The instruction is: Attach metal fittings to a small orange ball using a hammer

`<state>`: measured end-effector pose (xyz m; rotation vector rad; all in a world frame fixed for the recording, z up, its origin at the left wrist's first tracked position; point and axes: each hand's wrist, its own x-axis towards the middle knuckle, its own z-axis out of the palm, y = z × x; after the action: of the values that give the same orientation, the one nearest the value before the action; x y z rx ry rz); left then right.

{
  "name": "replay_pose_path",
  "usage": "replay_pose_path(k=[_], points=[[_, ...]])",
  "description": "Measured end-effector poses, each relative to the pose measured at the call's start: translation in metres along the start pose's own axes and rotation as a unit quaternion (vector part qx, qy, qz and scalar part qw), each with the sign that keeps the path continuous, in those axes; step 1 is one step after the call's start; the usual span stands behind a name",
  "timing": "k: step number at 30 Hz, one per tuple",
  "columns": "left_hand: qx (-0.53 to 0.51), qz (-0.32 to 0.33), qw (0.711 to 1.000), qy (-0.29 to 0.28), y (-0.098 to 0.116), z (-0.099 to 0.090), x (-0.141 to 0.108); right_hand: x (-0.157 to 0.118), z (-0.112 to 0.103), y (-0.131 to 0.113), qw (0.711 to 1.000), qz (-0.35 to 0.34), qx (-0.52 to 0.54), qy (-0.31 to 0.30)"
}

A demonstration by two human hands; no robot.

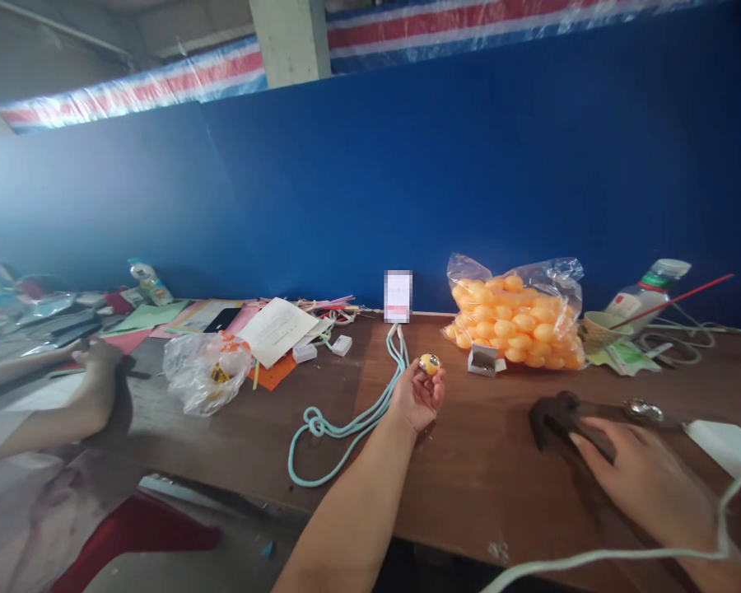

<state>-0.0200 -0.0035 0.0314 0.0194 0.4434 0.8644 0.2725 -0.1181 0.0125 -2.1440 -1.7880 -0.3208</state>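
Observation:
My left hand [417,398] is palm up over the middle of the table, fingers curled round a small round yellow-and-silver piece [431,364]. To the right, my slightly blurred right hand [639,469] is closed around the handle of a dark hammer [556,416]. The hammer's head points away to the left, low over the tabletop. Beyond my right fingers lies a small shiny silver piece [643,409]. A clear bag [512,317] full of orange-yellow balls stands behind, with a small open box [482,360] before it.
A light-blue cord [333,430] lies left of my left arm. Papers [277,329] and a plastic bag [207,371] lie farther left, near another person's hands [99,356]. At right are a bottle [651,288], a cup [605,329] and a white box [729,449]. A blue partition [370,189] rises behind.

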Motion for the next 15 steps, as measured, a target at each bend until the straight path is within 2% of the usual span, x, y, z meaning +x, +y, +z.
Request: replay_pose_path(k=[3,5,7,8,11,15], points=[[0.001,-0.008,1.000,0.001,0.001,0.001,-0.002,0.001,-0.004,-0.008,0.997,-0.023,0.035,0.057],[0.022,0.003,1.000,0.011,-0.001,0.001,0.000,0.003,-0.004,-0.015,0.996,-0.023,0.062,0.065],[0.066,0.039,0.996,0.038,-0.004,-0.001,0.005,0.007,-0.002,-0.023,0.994,-0.011,0.092,0.057],[0.097,0.077,0.991,0.051,-0.007,-0.003,0.008,0.010,0.000,-0.028,0.993,-0.003,0.106,0.049],[0.205,0.151,0.963,0.082,-0.016,-0.007,0.016,0.022,0.005,-0.044,0.990,0.004,0.136,0.024],[0.262,0.186,0.942,0.097,-0.021,-0.011,0.020,0.052,0.003,-0.069,0.990,0.008,0.137,-0.019]])
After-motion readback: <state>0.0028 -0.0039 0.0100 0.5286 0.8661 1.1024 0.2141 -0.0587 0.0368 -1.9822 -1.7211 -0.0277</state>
